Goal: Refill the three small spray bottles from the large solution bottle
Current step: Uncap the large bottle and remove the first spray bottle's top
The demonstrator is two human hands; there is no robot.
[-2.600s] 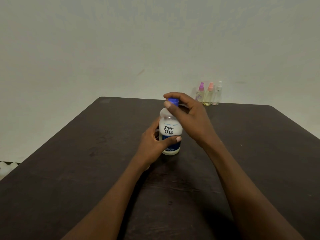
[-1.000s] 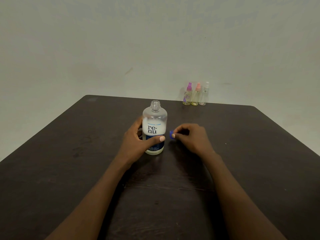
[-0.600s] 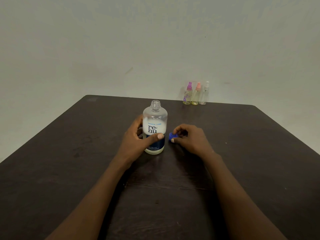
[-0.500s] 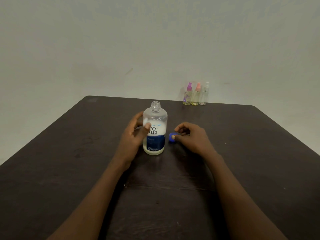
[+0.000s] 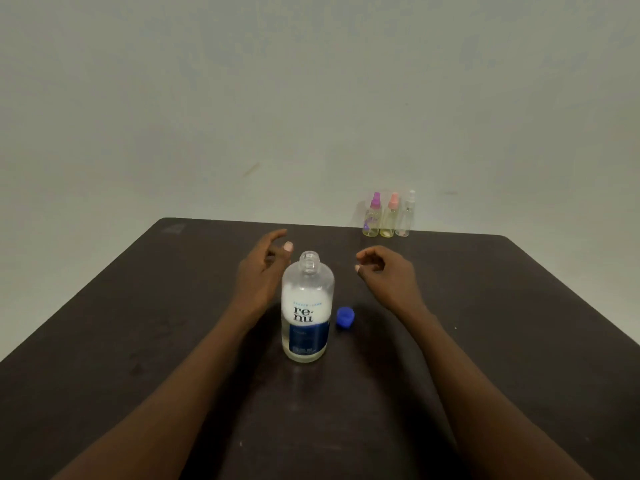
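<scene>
A dark table (image 5: 138, 341) beneath a bare pale wall fills the scene; nearest the camera, two bare forearms reach forward on either side of the large solution bottle (image 5: 307, 306), which stands upright near the table's middle, its neck uncapped; the blue cap (image 5: 345, 317) lies on the table just beside it to the right, apart from both hands; past the bottle's shoulder the left hand (image 5: 263, 268) hovers with fingers loosely spread and holding nothing, close to the neck but seemingly not touching it; the right hand (image 5: 388, 275) hangs over the table beyond the cap, fingers loosely curled and empty; farther off, at the far edge and right of centre, the three small spray bottles (image 5: 388, 216) stand upright in a tight row, purple-topped, pink-topped and clear, pump tops on; they lie ahead and slightly right of the right hand's fingers, well apart from them, so that hand looks the nearer for fetching the first; each likely needs a grasp round its upright body, and its pump taken off, before pouring.
</scene>
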